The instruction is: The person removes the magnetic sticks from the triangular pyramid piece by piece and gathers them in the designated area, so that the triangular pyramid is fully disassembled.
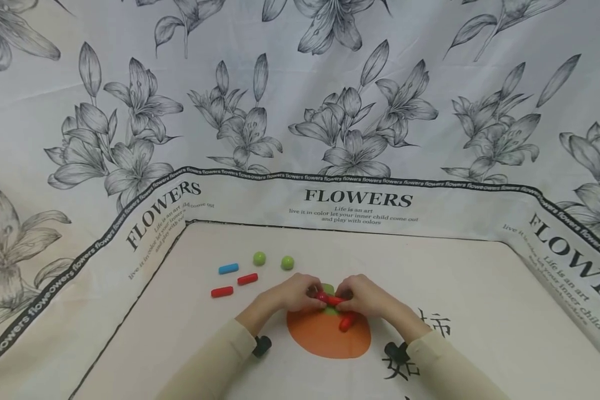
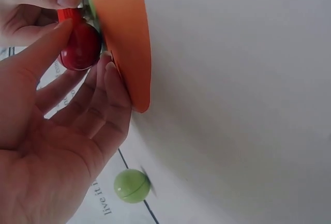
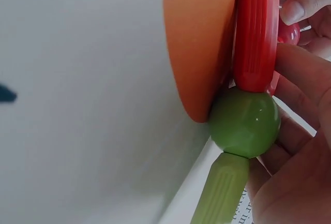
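Note:
My left hand (image 1: 300, 292) pinches a glossy red ball (image 2: 81, 50) between thumb and fingers, above an orange printed shape (image 1: 325, 339). My right hand (image 1: 364, 294) faces it and grips a short red rod (image 1: 335, 301) whose end meets the ball. In the right wrist view, a thick ribbed red rod (image 3: 256, 32) touches a green ball (image 3: 244, 123). A light green rod (image 3: 222, 190) joins that ball's other side. These pieces lie close to the right fingers; the fingers partly hide how they connect to the red ball.
Left of the hands lie a blue rod (image 1: 228, 269), two red rods, one nearer (image 1: 222, 291) and one farther (image 1: 247, 279), and two green balls, left (image 1: 259, 258) and right (image 1: 287, 263). Black printed characters (image 1: 402, 366) mark the white surface. Flower-patterned cloth (image 1: 360, 203) rises behind.

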Tool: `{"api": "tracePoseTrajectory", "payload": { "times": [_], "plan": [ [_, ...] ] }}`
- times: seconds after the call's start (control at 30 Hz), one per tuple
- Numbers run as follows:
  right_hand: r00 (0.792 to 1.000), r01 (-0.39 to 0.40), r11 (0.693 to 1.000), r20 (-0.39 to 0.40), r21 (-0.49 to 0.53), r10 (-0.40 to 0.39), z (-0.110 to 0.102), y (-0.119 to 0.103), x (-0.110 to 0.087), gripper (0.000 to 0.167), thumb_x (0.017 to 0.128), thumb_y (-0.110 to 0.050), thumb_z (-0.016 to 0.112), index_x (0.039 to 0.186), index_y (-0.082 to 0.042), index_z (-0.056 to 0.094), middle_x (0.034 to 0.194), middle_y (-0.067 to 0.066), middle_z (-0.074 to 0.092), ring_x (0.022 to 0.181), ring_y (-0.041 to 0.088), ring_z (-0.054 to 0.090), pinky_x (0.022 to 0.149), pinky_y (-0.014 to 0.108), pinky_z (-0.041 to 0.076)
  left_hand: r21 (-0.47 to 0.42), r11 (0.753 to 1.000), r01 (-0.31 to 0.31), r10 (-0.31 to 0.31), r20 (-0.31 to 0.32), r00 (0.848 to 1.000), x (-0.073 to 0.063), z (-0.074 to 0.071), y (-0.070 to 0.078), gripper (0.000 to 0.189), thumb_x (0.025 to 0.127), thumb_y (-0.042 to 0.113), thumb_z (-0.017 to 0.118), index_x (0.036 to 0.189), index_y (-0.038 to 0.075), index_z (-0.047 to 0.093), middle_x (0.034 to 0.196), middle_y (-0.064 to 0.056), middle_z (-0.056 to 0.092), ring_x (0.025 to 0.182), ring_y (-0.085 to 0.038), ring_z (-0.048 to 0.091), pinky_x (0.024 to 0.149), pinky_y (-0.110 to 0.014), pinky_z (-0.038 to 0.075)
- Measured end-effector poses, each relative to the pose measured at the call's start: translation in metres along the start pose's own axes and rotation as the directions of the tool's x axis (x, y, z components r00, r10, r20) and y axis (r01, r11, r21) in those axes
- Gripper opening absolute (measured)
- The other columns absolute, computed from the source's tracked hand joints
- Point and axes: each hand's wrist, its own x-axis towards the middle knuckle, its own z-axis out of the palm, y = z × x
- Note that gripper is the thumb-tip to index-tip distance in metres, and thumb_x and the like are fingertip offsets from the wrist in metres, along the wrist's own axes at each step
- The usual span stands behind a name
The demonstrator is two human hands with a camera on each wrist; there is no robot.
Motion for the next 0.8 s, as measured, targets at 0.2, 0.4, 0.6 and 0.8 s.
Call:
{"api": "tracePoseTrajectory", "payload": {
  "times": [0.2, 0.4, 0.6, 0.8],
  "plan": [
    [1.000, 0.003, 1.000, -0.009, -0.014, -0.003, 0.001, -0.002, 0.001, 0.009, 0.086, -0.015, 0.083, 0.092, -0.010, 0.078, 0.081, -0.007, 0.067, 0.078, 0.013, 0.056, 0.074, 0.027, 0.051, -0.006, 1.000, 0.021, -0.021, -0.001, 1.000, -0.002, -0.002, 0.002, 0.023, 0.094, 0.025, 0.077, 0.112, 0.013, 0.069, 0.091, 0.004, 0.063, 0.084, -0.012, 0.057, 0.071, -0.022, 0.051],
    [1.000, -0.007, 1.000, -0.009, -0.021, 0.007, 0.001, -0.002, 0.001, 0.008, 0.087, -0.014, 0.082, 0.092, -0.010, 0.078, 0.080, -0.007, 0.067, 0.078, 0.012, 0.056, 0.075, 0.028, 0.051, 0.000, 0.995, 0.095, -0.095, -0.080, 0.992, -0.005, -0.004, -0.004, 0.021, 0.096, 0.023, 0.074, 0.109, 0.010, 0.066, 0.092, 0.001, 0.062, 0.084, -0.014, 0.057, 0.073, -0.025, 0.052],
    [1.000, -0.027, 0.999, -0.013, -0.020, 0.027, -0.001, -0.001, 0.000, 0.008, 0.085, -0.012, 0.083, 0.090, -0.010, 0.077, 0.079, -0.007, 0.066, 0.078, 0.013, 0.056, 0.075, 0.031, 0.050, -0.036, 0.980, 0.193, -0.197, -0.179, 0.964, -0.003, -0.009, -0.014, 0.022, 0.095, 0.022, 0.075, 0.110, 0.009, 0.064, 0.094, -0.002, 0.061, 0.083, -0.018, 0.059, 0.070, -0.029, 0.054],
    [0.999, -0.053, 0.998, 0.001, -0.014, 0.053, -0.001, 0.000, 0.001, 0.008, 0.086, -0.013, 0.083, 0.089, -0.011, 0.076, 0.080, -0.007, 0.066, 0.077, 0.013, 0.056, 0.075, 0.030, 0.050, -0.003, 0.961, 0.275, -0.267, -0.241, 0.933, 0.008, -0.017, -0.015, 0.023, 0.095, 0.023, 0.074, 0.110, 0.008, 0.066, 0.097, -0.004, 0.060, 0.089, -0.020, 0.056, 0.075, -0.031, 0.053]
  ]
}}
